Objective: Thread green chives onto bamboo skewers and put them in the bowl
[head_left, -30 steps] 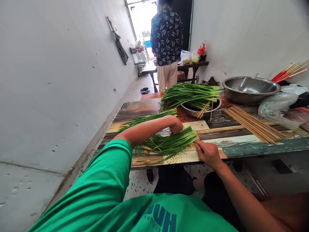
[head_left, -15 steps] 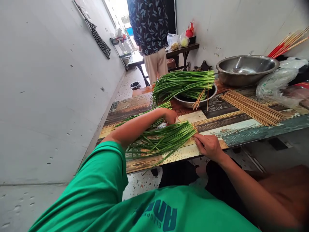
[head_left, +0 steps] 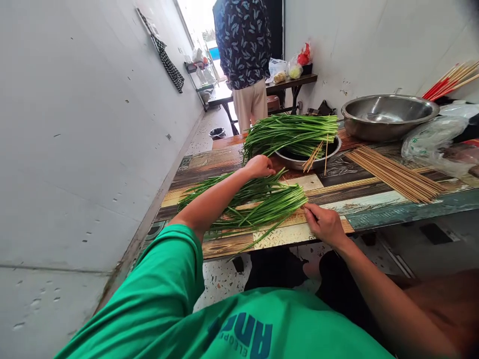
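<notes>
In the head view, a bundle of long green chives (head_left: pixel 282 205) lies along the near side of the table, pale stem ends to the right. Close against those ends, my right hand (head_left: pixel 325 223) is pinched on what looks like a thin bamboo skewer, mostly hidden by the fingers. My left hand (head_left: pixel 262 166) reaches across to the stem ends of a looser pile of chives (head_left: pixel 213 187). Its fingers are curled closed on some of these stems, though the fingertips are partly hidden.
More chives (head_left: pixel 290 129) are heaped over a metal bowl (head_left: pixel 333 148), with several skewers at its rim. Bamboo skewers (head_left: pixel 396 174) lie fanned out to the right. Behind stand a large steel basin (head_left: pixel 389 130) and plastic bags (head_left: pixel 430 144). A person (head_left: pixel 245 55) stands beyond the table.
My left hand has moved away from the near bundle to the far pile's stem ends. My right hand stays at the near stems. The view has shifted slightly.
</notes>
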A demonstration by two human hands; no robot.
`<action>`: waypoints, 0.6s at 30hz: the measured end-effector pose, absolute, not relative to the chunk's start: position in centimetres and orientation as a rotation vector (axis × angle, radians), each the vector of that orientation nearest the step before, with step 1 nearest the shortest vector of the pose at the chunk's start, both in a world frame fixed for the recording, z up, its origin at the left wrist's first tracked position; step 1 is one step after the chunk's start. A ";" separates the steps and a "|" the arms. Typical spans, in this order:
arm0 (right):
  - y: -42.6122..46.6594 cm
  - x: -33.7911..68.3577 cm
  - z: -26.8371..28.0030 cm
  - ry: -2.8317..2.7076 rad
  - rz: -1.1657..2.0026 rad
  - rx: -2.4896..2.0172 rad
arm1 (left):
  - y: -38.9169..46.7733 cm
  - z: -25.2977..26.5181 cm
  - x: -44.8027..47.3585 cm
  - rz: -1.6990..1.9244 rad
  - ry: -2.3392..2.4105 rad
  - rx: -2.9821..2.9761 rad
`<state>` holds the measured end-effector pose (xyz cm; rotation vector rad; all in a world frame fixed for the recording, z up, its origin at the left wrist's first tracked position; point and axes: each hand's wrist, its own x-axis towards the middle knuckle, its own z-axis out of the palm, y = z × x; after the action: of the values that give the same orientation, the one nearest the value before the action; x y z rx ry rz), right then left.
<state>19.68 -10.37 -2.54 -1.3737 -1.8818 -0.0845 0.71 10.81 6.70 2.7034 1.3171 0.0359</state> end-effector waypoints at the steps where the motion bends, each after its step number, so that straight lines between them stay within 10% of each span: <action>1: -10.4 19.7 -2.6 -1.858 -0.060 -1.396 | 10.3 7.0 0.5 0.059 1.217 2.690; 9: -8.6 18.7 1.6 -1.710 -0.024 -1.341 | 7.2 7.9 -3.1 0.156 0.853 2.070; 18: -3.1 16.2 19.8 -1.843 -0.420 -1.324 | 8.2 6.9 -10.0 0.718 1.003 1.695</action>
<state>16.21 -3.06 19.76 -1.3236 -1.8431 -0.4201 -10.04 8.17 6.95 1.6951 1.0026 0.7178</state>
